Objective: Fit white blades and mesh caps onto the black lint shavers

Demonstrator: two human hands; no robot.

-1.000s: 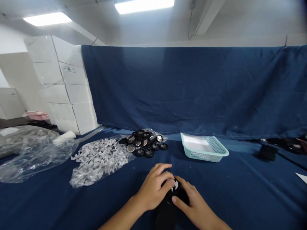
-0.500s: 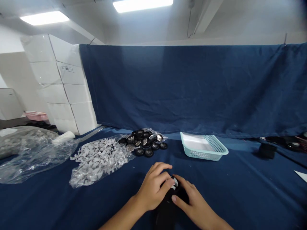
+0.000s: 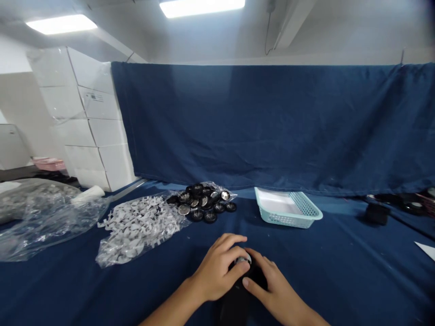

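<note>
My left hand [image 3: 220,267] is curled over a small white plastic piece [image 3: 242,259], its thumb and fingertips on it. The piece sits in a round black cap [image 3: 251,269], partly hidden by my fingers. Around the cap's right side, my right hand [image 3: 277,287] is closed, with index finger and thumb at its edge. Under the cap, a black block-like stand [image 3: 234,308] rests on the blue cloth; my hands hide much of it. Beyond my hands lies a pile of round black caps [image 3: 204,203], several with shiny insides.
Many loose white plastic pieces [image 3: 141,226] lie on a clear bag left of the caps. A light green basket [image 3: 288,219] stands at the back right. Stacked white boxes [image 3: 91,122] rise at the left, beside a blue curtain [image 3: 258,122]. Another plastic bag [image 3: 50,217] lies far left.
My left thumb and fingers have shifted slightly right over the white piece, covering it differently. My right hand has stayed nearly in place around the cap.
</note>
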